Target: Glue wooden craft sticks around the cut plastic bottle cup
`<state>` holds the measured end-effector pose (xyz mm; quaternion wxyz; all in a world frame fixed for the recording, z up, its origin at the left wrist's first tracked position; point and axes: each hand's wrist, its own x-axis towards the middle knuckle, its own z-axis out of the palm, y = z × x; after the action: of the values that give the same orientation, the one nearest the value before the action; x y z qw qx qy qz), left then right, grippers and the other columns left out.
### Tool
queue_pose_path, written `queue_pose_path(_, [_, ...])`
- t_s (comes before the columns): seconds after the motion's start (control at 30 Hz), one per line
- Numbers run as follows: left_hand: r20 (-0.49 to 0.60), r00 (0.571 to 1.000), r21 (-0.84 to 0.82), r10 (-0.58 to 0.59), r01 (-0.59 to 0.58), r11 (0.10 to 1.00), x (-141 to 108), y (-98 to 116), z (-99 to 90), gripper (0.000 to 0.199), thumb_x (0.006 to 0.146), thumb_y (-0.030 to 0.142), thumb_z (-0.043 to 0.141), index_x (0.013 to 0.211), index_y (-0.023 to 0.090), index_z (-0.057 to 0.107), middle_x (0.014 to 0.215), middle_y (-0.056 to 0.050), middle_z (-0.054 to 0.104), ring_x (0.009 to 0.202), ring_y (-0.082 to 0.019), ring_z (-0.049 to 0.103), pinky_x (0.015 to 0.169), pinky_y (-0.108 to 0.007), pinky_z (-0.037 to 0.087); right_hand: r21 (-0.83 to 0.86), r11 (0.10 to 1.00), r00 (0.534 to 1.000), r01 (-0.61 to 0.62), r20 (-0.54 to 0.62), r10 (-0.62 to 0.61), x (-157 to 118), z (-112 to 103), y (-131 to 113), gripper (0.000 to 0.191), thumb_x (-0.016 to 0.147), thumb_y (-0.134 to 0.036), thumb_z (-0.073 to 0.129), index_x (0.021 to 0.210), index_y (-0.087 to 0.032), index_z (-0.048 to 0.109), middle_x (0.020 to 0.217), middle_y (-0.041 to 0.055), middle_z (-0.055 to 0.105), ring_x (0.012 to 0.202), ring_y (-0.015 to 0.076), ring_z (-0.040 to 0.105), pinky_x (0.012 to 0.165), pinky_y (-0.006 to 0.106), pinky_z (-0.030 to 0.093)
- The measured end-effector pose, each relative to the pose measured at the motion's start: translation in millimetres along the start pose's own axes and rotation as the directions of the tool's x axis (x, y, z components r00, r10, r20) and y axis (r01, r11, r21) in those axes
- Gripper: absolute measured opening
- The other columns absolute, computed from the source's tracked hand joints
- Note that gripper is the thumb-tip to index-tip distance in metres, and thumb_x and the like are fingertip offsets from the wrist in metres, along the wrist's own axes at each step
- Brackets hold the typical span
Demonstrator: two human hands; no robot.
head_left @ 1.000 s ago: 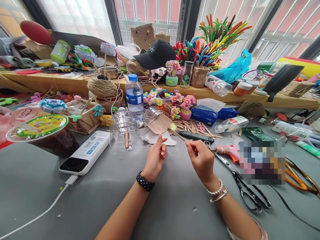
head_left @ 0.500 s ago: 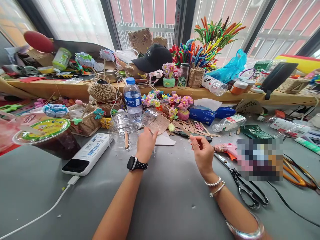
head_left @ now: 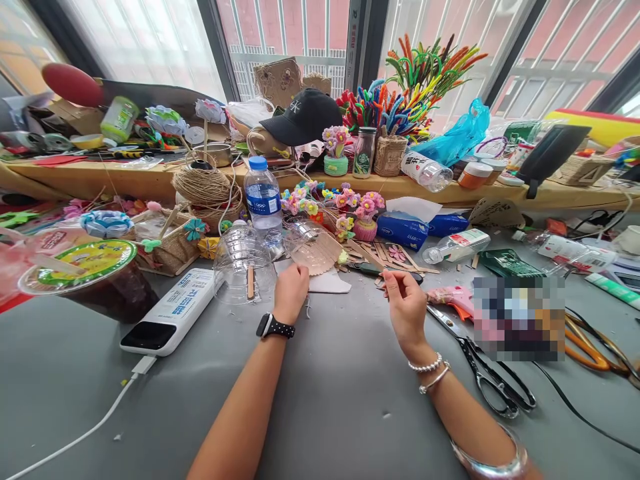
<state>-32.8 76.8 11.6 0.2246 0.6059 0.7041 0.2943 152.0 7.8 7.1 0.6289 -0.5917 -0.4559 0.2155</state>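
My left hand (head_left: 292, 291) is closed beside the scalloped wooden-stick piece (head_left: 316, 253) and a white sheet (head_left: 330, 281); what its fingers hold, if anything, is hidden. Left of it stands a cut clear plastic bottle piece (head_left: 244, 261) with a wooden stick (head_left: 251, 281) on it. My right hand (head_left: 404, 300) pinches a thin flat wooden stick (head_left: 369, 255) that points up and left. Behind that hand, more wooden sticks (head_left: 400, 253) lie in a loose pile near a dark-handled tool (head_left: 367, 268).
A water bottle (head_left: 263, 203) stands behind my left hand. At left are a drink cup (head_left: 113, 287) and a white power bank (head_left: 170, 313) with its cable. Black-handled scissors (head_left: 480, 367) and a pink glue gun (head_left: 450, 297) lie at right.
The fingers of my left hand have closed, and the hand has shifted slightly. My right hand remains nearly in place with its stick. The camera view has moved a little.
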Motion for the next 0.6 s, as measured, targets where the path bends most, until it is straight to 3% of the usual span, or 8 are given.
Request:
queue_pose_path(0.2, [0.023,1.000,-0.137,0.013,-0.010,0.991,-12,2,-8.3,0.024,0.075,0.025,0.031,0.055,0.019,0.043,0.046,0.001,0.053,0.035,-0.012,0.049,0.043,-0.023,0.035,0.108,0.994,0.986,0.001,-0.167,0.017,1,-1,-2,0.027,0.074,-0.043,0.054,0.078,-0.016,0.056,0.060,-0.0029,0.052,0.052,0.0073,0.045,0.050,0.021,0.037])
queue_pose_path(0.43, [0.058,0.992,-0.219,0.113,-0.097,0.971,-26,11,-11.6,0.026,0.075,0.025,0.032,0.051,0.019,0.039,0.044,0.004,0.050,0.034,-0.008,0.046,0.045,-0.021,0.036,0.268,0.963,0.991,0.016,-0.132,0.021,4,0,-5,0.022,0.074,-0.038,0.056,0.076,-0.017,0.056,0.061,-0.0028,0.055,0.054,0.0070,0.050,0.050,0.021,0.041])
queue_pose_path(0.6, [0.144,0.962,-0.245,0.231,-0.192,0.950,-39,21,-5.5,0.028,0.075,0.026,0.033,0.049,0.019,0.038,0.042,0.005,0.049,0.034,-0.008,0.045,0.047,-0.021,0.036,0.375,0.926,0.980,0.050,-0.197,0.026,7,-2,-10,0.021,0.074,-0.038,0.056,0.079,-0.017,0.055,0.077,0.0004,0.062,0.070,0.0106,0.060,0.067,0.028,0.050])
